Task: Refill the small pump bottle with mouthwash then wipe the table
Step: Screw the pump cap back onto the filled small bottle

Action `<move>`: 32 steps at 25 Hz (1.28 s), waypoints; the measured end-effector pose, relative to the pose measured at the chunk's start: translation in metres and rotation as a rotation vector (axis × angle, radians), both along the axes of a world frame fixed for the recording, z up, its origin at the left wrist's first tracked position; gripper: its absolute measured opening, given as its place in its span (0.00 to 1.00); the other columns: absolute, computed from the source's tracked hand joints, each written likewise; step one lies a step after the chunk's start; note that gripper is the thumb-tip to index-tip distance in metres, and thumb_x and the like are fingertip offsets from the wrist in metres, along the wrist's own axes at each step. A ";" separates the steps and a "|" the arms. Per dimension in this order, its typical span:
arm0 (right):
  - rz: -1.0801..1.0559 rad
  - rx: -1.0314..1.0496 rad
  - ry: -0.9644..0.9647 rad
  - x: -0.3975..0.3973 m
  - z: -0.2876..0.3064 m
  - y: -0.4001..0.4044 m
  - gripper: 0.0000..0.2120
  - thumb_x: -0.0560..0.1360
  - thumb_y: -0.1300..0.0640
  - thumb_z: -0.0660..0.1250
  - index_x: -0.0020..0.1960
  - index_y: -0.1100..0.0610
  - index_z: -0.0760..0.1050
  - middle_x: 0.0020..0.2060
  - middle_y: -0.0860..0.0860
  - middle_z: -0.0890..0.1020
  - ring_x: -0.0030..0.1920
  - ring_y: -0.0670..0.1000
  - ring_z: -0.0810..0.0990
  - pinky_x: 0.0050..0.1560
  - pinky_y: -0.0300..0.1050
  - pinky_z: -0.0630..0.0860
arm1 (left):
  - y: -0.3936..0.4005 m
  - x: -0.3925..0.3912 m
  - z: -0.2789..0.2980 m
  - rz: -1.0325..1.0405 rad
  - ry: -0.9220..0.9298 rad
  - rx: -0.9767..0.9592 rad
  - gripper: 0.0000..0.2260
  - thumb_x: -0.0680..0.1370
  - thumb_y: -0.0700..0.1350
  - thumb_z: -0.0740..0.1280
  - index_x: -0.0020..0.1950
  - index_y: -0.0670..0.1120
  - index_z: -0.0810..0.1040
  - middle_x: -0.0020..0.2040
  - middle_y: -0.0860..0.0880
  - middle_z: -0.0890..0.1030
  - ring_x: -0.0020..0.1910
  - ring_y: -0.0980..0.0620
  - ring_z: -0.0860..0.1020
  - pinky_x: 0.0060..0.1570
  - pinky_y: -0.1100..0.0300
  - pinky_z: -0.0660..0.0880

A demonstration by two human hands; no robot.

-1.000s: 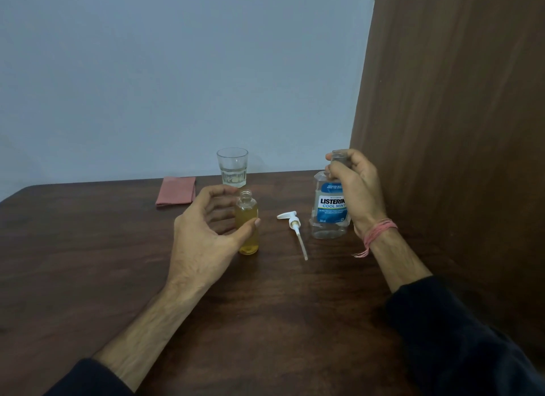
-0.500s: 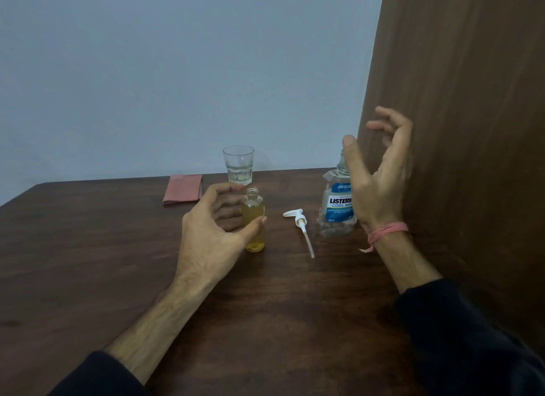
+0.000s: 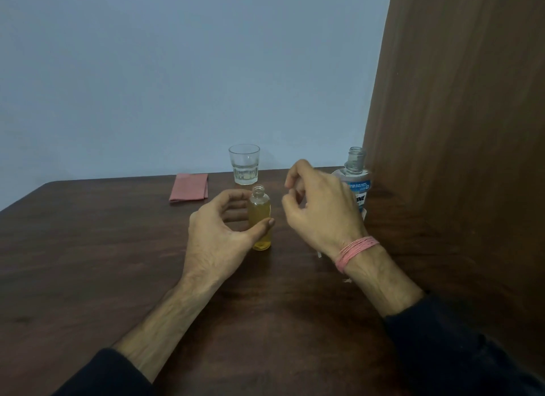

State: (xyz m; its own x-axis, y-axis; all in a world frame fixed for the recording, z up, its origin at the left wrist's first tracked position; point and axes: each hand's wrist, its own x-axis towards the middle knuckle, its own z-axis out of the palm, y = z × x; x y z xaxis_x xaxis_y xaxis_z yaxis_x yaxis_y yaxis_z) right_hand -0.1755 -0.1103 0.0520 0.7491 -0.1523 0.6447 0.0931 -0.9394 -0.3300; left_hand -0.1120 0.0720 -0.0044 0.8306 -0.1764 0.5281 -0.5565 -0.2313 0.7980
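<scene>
The small bottle (image 3: 259, 215) stands upright on the dark wooden table (image 3: 88, 248), uncapped and nearly full of yellow liquid. My left hand (image 3: 218, 233) grips it, thumb in front and fingers curled behind. My right hand (image 3: 321, 215) hovers just right of it with loosely curled fingers and nothing visible in them. It hides the white pump head; only the tube tip (image 3: 319, 254) shows below the wrist. The mouthwash bottle (image 3: 355, 165), clear with a blue label and no cap on its neck, stands behind my right hand.
A clear glass (image 3: 244, 164) with a little liquid stands behind the small bottle. A folded pink cloth (image 3: 188, 187) lies at the back left of it. A tall wooden panel (image 3: 457, 130) walls off the right side. A pale wall runs behind.
My right hand let go of the mouthwash bottle's neck, rose, then came down and left over the pump. My left hand kept its hold on the small bottle.
</scene>
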 end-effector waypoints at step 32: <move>0.011 0.309 -0.156 -0.001 -0.003 0.007 0.13 0.76 0.50 0.77 0.58 0.41 0.78 0.49 0.38 0.86 0.35 0.41 0.84 0.39 0.43 0.85 | -0.002 -0.002 -0.005 0.039 0.094 0.030 0.24 0.71 0.55 0.89 0.63 0.59 0.86 0.56 0.61 0.91 0.54 0.64 0.89 0.59 0.55 0.89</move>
State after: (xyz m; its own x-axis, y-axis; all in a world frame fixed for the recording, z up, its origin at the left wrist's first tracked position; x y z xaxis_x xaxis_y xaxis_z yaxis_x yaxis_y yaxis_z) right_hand -0.1768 -0.1029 0.0490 0.6478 -0.3507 0.6763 0.1749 -0.7956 -0.5801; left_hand -0.1139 0.0701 -0.0089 0.8828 -0.1572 0.4427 -0.4697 -0.2757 0.8387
